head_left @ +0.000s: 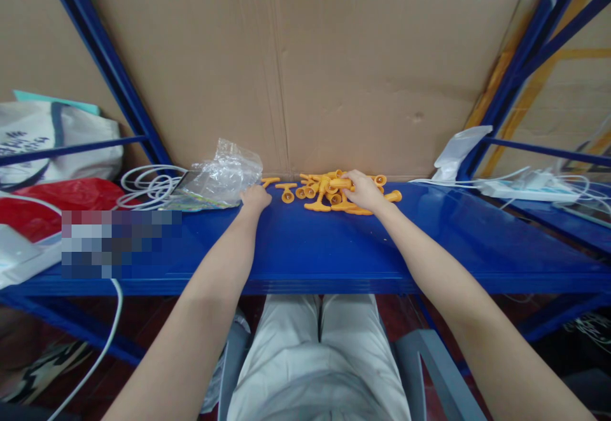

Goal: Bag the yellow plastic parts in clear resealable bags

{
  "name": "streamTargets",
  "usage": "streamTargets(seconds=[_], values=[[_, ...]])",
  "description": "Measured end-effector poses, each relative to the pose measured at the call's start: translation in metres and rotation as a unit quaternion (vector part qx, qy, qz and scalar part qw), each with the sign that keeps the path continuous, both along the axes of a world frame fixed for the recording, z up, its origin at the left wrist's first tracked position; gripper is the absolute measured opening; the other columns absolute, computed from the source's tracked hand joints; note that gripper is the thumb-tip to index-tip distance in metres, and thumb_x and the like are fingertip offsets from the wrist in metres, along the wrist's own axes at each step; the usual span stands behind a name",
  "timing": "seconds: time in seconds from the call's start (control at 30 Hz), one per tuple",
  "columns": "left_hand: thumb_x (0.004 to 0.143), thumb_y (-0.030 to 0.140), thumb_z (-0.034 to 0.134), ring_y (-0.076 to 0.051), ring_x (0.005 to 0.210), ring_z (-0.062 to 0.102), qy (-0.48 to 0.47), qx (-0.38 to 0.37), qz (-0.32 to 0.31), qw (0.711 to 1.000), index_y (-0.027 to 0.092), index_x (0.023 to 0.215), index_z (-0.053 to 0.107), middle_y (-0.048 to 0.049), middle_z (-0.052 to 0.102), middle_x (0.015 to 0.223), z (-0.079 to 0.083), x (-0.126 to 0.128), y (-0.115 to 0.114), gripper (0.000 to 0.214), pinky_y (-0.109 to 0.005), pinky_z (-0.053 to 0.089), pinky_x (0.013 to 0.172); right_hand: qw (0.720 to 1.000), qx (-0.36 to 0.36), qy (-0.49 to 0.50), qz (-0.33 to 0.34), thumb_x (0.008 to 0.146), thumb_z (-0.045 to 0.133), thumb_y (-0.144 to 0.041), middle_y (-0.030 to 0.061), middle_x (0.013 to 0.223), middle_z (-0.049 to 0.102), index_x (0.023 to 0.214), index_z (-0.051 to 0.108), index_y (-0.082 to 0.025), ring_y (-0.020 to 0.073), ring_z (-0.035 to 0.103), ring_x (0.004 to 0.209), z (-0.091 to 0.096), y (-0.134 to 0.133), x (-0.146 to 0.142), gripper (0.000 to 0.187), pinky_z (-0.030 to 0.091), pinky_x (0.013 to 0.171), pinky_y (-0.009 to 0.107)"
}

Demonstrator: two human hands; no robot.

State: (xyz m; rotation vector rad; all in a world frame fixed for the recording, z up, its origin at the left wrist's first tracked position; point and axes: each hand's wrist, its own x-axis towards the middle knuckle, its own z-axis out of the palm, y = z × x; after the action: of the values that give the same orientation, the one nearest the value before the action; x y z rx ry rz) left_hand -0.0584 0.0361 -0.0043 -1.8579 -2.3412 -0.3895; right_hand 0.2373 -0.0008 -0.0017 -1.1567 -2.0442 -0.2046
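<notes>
My left hand (pixel 256 198) is closed beside the clear plastic bag (pixel 224 176), its fingers around a yellow T-shaped handle (pixel 270 180). Only that handle's crossbar shows past the hand. Just to its right lies another single yellow T-shaped handle (pixel 287 193), its round hollow end facing me. My right hand (pixel 363 191) reaches into the heap of yellow T-shaped handles (pixel 324 191), with fingers bent over one yellow piece (pixel 340 183) at the top. Several handles in the heap overlap, and the hand covers part of them.
A cardboard panel (pixel 372 77) stands behind the blue shelf (pixel 329 249). On the left are coiled white cable (pixel 147 186), a red bag (pixel 90 192) and a cloth bag (pixel 86 141). A white power strip (pixel 529 189) with cables lies at the right, past a blue post (pixel 506 90).
</notes>
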Motion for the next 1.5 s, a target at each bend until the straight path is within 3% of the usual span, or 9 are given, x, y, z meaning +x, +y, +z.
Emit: streamTargets(seconds=[0.3, 0.6, 1.17, 1.5], values=[[0.086, 0.018, 0.042, -0.032, 0.135, 0.048, -0.006, -0.046, -0.030, 0.998, 0.011, 0.133, 0.061, -0.0170, 0.055, 0.143, -0.0024, -0.0004, 0.0042, 0.051, -0.048, 0.037, 0.112, 1.000, 0.014, 0.005, 0.016, 0.077, 0.059, -0.016, 0.0101, 0.104, 0.067, 0.106, 0.068, -0.019, 0.0266, 0.064, 0.102, -0.0023, 0.0027, 0.0023, 0.031, 0.050, 0.095, 0.045], [0.083, 0.018, 0.044, -0.034, 0.136, 0.047, -0.017, -0.045, -0.045, 0.998, 0.018, 0.138, 0.058, -0.0147, 0.055, 0.144, -0.0039, -0.0011, 0.0059, 0.057, -0.053, 0.039, 0.110, 1.000, 0.002, 0.001, 0.008, 0.077, 0.056, -0.015, 0.0114, 0.107, 0.067, 0.107, 0.067, -0.018, 0.0268, 0.064, 0.104, -0.0001, -0.0008, -0.0001, 0.031, 0.050, 0.095, 0.046], [0.083, 0.016, 0.041, -0.035, 0.139, 0.043, -0.031, -0.043, -0.070, 0.996, 0.015, 0.138, 0.057, -0.0157, 0.053, 0.146, -0.0067, -0.0021, 0.0086, 0.057, -0.059, 0.036, 0.111, 1.000, 0.000, 0.000, 0.010, 0.078, 0.056, -0.014, 0.0114, 0.106, 0.067, 0.107, 0.067, -0.017, 0.0265, 0.063, 0.103, 0.0011, -0.0031, -0.0012, 0.031, 0.050, 0.094, 0.045], [0.084, 0.018, 0.041, -0.035, 0.136, 0.046, -0.031, -0.045, -0.052, 0.997, 0.016, 0.138, 0.057, -0.0164, 0.053, 0.146, -0.0045, -0.0013, 0.0058, 0.057, -0.053, 0.040, 0.109, 1.000, -0.007, -0.004, 0.006, 0.077, 0.057, -0.014, 0.0120, 0.107, 0.067, 0.107, 0.067, -0.016, 0.0265, 0.063, 0.104, 0.0014, -0.0034, -0.0016, 0.031, 0.050, 0.094, 0.044]])
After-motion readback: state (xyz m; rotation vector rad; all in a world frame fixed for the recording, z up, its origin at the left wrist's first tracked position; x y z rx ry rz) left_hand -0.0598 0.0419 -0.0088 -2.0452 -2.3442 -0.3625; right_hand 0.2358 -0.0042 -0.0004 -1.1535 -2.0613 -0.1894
